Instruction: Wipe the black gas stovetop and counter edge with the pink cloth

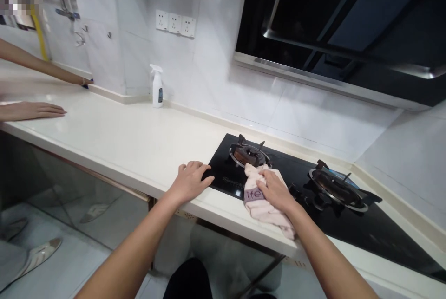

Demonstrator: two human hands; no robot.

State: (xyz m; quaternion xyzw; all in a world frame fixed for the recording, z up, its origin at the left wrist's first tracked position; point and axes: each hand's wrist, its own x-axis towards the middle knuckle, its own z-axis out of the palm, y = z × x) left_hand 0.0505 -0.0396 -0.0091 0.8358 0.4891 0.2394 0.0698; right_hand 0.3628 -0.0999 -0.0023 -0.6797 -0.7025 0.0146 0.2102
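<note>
My right hand (276, 190) grips a pale pink cloth (256, 180) with a purple lettered band, pressed on the front of the black gas hob (348, 231). The cloth lies bunched just in front of the left burner (248, 154), and its lower end hangs over the counter's front edge. My left hand (191, 181) rests on the white countertop (146, 134) at the hob's left corner, fingers spread and holding nothing. The right burner (336, 187) stands beyond my right hand.
A white spray bottle (157, 87) stands upright against the back wall. At the left, another person's hand (38, 110) lies flat on the counter; their other hand reaches to the wall corner, touching something blue. A dark range hood (331, 34) overhangs the hob.
</note>
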